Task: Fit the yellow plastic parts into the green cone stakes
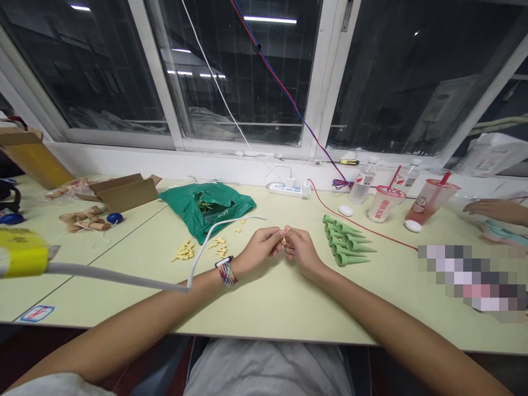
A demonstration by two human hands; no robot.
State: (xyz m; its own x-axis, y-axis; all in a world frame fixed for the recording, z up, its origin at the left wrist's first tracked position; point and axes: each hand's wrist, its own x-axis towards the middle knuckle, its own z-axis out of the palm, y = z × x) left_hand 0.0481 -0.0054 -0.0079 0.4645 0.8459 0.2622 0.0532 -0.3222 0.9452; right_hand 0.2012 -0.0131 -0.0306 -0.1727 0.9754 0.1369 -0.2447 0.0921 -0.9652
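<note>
My left hand [260, 248] and my right hand [300, 248] meet at the middle of the pale green table [272, 302]. Both pinch a small yellow piece [284, 238] between their fingertips. A wristband sits on my left wrist [226, 271]. Just right of my right hand lie several green cones [346, 242] in a row. Left of my left hand small yellow pieces [184, 252] lie scattered, and a green plastic bag [206, 207] lies open behind them.
A white cable [198, 258] curves past my left wrist. A power strip [289, 190], a water bottle [362, 186] and two lidded cups [429, 201] stand at the back. Cardboard boxes [124, 192] lie far left. Another person's hand [493, 210] rests at the far right.
</note>
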